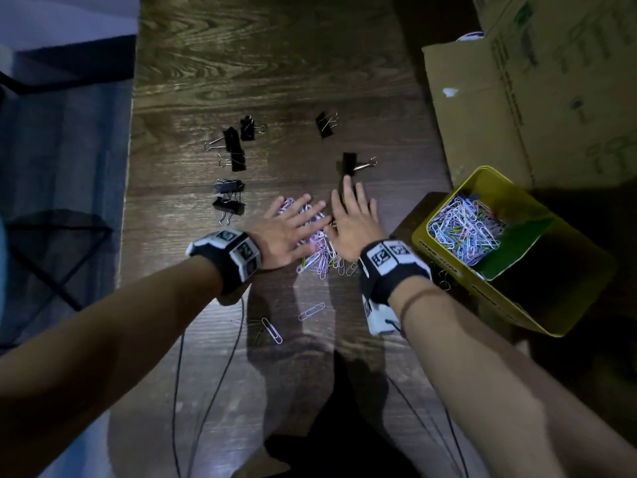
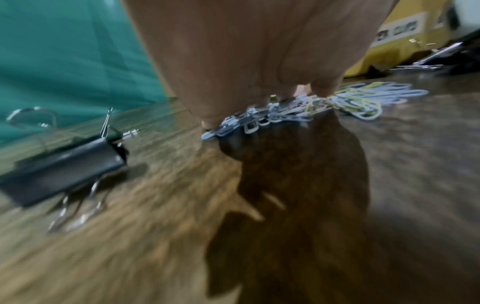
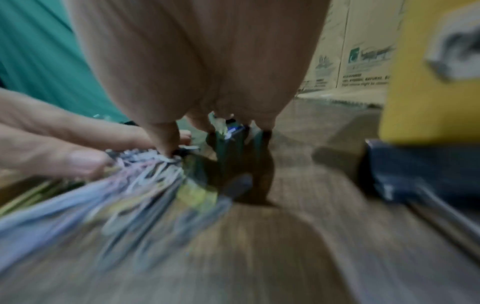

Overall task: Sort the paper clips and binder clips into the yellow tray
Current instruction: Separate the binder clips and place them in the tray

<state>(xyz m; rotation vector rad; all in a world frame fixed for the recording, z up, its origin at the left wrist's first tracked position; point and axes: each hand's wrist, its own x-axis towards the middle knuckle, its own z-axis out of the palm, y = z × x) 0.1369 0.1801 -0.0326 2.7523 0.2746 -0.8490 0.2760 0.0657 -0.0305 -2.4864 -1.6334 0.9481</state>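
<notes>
Both hands, left hand [image 1: 287, 232] and right hand [image 1: 355, 224], lie fingers spread on the paper clips [image 1: 322, 251]; box print unreadable.

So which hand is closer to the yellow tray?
The right hand. It lies flat on the table beside the paper clip pile, just left of the yellow tray. The left hand rests on the pile, farther from the tray.

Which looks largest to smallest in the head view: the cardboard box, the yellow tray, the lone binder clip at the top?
1. Cardboard box, though cut off by the frame.
2. Yellow tray.
3. Binder clip, clearly the smallest.
</notes>
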